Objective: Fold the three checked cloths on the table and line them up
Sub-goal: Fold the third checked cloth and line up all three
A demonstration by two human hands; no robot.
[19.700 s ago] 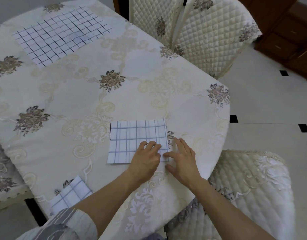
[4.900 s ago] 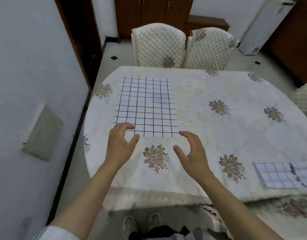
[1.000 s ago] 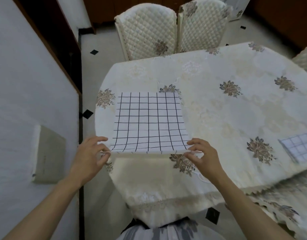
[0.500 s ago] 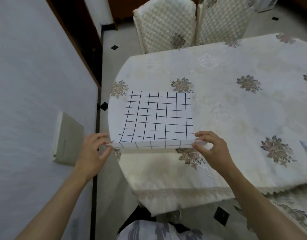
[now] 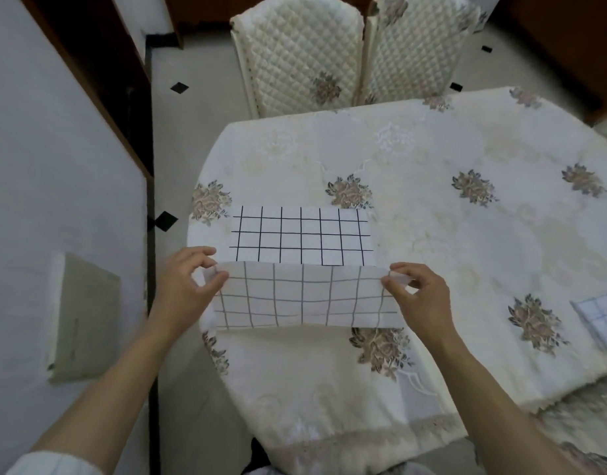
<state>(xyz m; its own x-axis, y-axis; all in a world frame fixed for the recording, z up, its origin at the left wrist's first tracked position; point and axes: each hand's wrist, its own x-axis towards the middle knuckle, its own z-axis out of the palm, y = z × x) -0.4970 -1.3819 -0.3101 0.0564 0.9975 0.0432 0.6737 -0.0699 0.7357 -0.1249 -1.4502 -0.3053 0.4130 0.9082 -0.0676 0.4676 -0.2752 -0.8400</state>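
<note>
A white cloth with a black grid (image 5: 300,236) lies near the table's left end. Its near half is lifted and turned over toward the far edge, so the paler underside faces me. My left hand (image 5: 187,286) pinches the lifted left corner and my right hand (image 5: 420,294) pinches the lifted right corner. A folded blue-checked cloth (image 5: 600,318) lies at the right edge of the view, partly cut off. The third cloth is out of view.
The table (image 5: 432,234) wears a cream floral cover that hangs over its rounded near edge. Two quilted chairs (image 5: 302,53) stand at the far side. A white wall (image 5: 55,200) runs close along the left, with a narrow strip of floor between.
Both hands have raised the cloth's near edge and carried it away from me, so the near half now folds over and shows its underside. The view has shifted right and closer.
</note>
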